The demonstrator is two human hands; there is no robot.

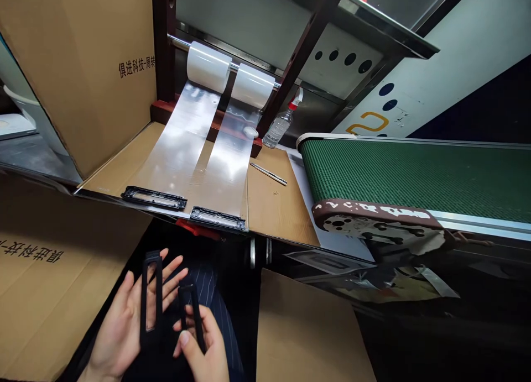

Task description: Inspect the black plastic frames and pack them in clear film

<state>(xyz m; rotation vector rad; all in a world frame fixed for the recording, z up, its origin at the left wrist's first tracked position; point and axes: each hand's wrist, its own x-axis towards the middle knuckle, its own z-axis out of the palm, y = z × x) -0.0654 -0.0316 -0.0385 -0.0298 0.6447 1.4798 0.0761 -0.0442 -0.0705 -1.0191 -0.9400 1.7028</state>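
A cardboard-covered tabletop point(282, 213) stands beside a green conveyor belt point(415, 177). From a left roll point(209, 67) and a right roll point(254, 86), two strips of clear film run to its near edge. A black part lies at the end of each strip: a left part point(154, 198) and a right part point(218, 218). As far as can be judged, that pair is set in place, while two more parts are off the film, in the person's hands below the edge. The left hand point(120, 332) is spread, palm up, with a long black frame point(144, 304) across it; the right hand point(211, 343) pinches a second frame point(196, 315) between thumb and fingers. The right hand's fingertips are partly hidden, the forearms are cut off, and whether film covers the held frames' openings is hard to tell.
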